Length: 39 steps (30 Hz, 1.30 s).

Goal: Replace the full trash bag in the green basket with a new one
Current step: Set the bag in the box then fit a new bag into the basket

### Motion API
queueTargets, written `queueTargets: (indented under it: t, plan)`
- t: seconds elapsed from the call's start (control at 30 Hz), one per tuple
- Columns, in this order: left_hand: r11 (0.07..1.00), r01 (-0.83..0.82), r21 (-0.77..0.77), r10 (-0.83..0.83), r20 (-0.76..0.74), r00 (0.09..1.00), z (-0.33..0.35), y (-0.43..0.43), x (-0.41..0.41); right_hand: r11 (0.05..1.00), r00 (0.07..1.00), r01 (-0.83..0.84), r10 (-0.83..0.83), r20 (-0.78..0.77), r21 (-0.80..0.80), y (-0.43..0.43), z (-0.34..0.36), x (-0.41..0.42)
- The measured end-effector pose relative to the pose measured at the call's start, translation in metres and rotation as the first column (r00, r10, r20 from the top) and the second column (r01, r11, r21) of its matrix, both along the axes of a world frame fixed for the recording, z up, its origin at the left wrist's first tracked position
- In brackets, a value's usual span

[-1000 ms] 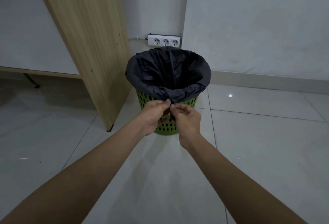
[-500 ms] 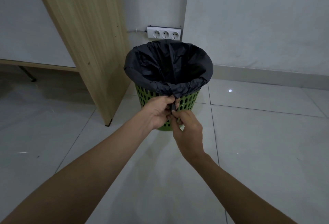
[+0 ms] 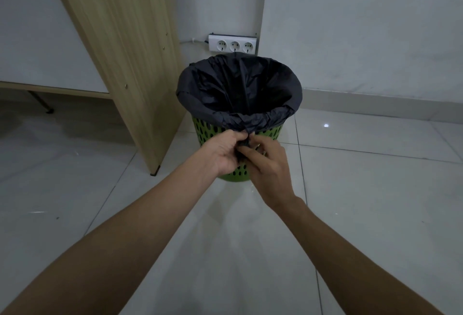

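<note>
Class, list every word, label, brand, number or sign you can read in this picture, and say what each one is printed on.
None: there is no readable text anywhere in this view.
The white socket strip, the black trash bag, the green basket and the wooden panel show no words, labels, brands or numbers.

Left grip point(image 3: 222, 151) and right grip point(image 3: 270, 167) pinch the gathered edge of the black trash bag point(image 3: 238, 89) at the near rim of the green basket point(image 3: 272, 133).

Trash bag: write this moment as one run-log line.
trash bag: over green basket rim; left hand: pinches slack; right hand: pinches slack
</note>
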<state>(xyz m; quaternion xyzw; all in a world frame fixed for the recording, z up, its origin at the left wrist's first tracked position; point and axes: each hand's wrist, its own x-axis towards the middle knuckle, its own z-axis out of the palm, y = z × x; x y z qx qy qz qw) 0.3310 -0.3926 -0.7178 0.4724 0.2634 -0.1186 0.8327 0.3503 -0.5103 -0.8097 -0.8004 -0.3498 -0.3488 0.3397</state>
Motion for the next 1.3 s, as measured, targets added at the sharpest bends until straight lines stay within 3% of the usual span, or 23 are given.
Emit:
queueTargets:
  t: [0.27,0.43,0.6,0.7,0.8,0.97,1.13,1.3]
  plan:
    - [0.986,0.054,0.160,-0.052,-0.014,0.999,-0.009,0.012,0.006,0.978,0.898,-0.034,0.120,-0.424,0.205,0.005,0.024,-0.012]
    - [0.998,-0.055,0.038,0.053,0.072,0.996,-0.012,0.009,0.005,0.964,0.906,0.002,0.111,-0.409,0.266,0.010,0.034,-0.016]
    - [0.996,-0.081,0.048,0.077,0.077,0.994,-0.014,0.007,0.006,0.925,0.925,0.045,0.104,-0.366,0.376,0.011,0.040,-0.022]
    - [0.994,-0.107,-0.010,0.108,0.040,0.993,-0.009,0.005,0.007,0.966,0.976,0.039,0.018,-0.216,0.255,0.011,0.031,-0.018]
    - [0.996,-0.077,0.038,0.077,-0.007,0.997,-0.003,0.001,0.007,0.992,0.987,0.007,0.014,-0.161,0.126,0.008,0.023,-0.014]
    - [0.987,0.027,0.160,-0.009,-0.113,0.994,0.002,0.002,0.008,0.992,0.990,-0.006,0.024,-0.140,0.123,0.004,0.022,-0.008]
    - [0.988,0.109,0.106,-0.105,-0.046,0.993,-0.001,0.012,0.002,0.991,0.957,0.013,0.027,-0.289,0.135,0.009,0.029,-0.004]
    - [0.991,0.136,-0.007,-0.134,0.121,0.984,-0.009,0.023,-0.009,0.971,0.809,0.157,-0.021,-0.587,0.181,0.011,0.042,0.000]
